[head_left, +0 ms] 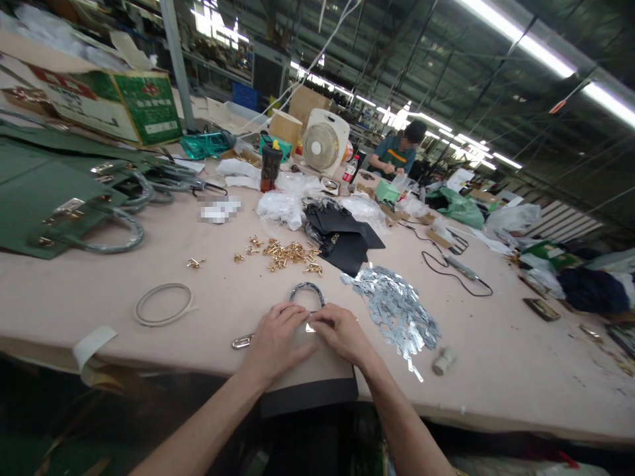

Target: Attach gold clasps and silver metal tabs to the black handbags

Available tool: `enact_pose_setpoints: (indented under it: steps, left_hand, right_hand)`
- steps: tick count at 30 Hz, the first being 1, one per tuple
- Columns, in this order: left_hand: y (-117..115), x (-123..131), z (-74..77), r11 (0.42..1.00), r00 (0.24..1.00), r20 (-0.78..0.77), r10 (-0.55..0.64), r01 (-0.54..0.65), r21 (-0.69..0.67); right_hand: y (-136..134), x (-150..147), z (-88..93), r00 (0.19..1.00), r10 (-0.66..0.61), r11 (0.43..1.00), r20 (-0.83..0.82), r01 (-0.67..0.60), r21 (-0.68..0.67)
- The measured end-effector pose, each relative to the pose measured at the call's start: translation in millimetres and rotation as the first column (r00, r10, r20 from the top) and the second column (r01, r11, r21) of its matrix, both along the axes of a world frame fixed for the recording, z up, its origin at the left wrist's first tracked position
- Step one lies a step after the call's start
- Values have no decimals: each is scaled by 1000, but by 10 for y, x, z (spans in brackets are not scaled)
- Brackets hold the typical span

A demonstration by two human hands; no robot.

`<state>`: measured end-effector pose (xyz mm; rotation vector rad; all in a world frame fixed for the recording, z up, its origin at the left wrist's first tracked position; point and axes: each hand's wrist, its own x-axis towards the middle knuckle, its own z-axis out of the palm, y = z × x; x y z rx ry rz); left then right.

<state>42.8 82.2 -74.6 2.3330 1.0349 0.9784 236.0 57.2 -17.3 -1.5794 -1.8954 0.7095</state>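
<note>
In front of me lies a bag panel (pixel 308 398) with a pale inner face and a black lower border, reaching past the table edge. A dark handle (pixel 306 287) in clear wrap arches from its far end. My left hand (pixel 282 340) rests on the panel's left side, fingers stretched toward the handle's base, thumb apart. My right hand (pixel 341 332) is closed with its fingertips pinched at a small shiny metal plate (pixel 311 327) near the handle's right foot. Part of the plate is hidden by the fingers. Beside my left hand sits a silver metal clasp (pixel 243 341).
Grey metal plates (pixel 397 305) are heaped at right, brass fasteners (pixel 290 254) beyond the handle. Black bag pieces (pixel 342 235) lie behind. Green bag panels (pixel 54 198) and a coiled strip (pixel 163 304) are left. A corded tool (pixel 461 268) lies right; a person (pixel 397 152) sits far back.
</note>
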Motion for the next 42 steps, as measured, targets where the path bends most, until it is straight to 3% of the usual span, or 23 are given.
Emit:
enact_pose_setpoints:
  steps: [7,14,22,27,31,35,39,42]
  left_hand:
    - [12,-8,-1,1000,1000,12,-11,11,-1]
    - [99,-33,43,997,999,-16,-40,39,-63]
    - [223,-5,25,996,1000,26,-17,20,-89]
    - [147,-18,57,999,1000,-3,-25,25,-44]
    - [143,-11,44,999,999,-31,-30,31,11]
    - [183,-11,-28,997,997,-55,-49,52,65]
    - [283,-36,-184,973,993,-60,-97,108,203]
    - [412,-27,-316,940,986,-61,-154,165,299]
  right_hand:
    - [-16,-24,-122,999,-30,998,43,27,61]
    - [-87,50,-145,998,68,994,-5,-67,90]
    - [-17,31,-98,1000,6,997,5,-7,81]
    - [-95,4,-211,999,-14,991,43,8,135]
    - [-207,-35,-354,998,-65,966,23,57,253]
    - [-356,-69,-330,997,-74,916,-7,71,394]
    - [-624,-105,-257,994,-101,842,39,64,535]
    - [-812,-36,-315,992,-84,819,91,17,574]
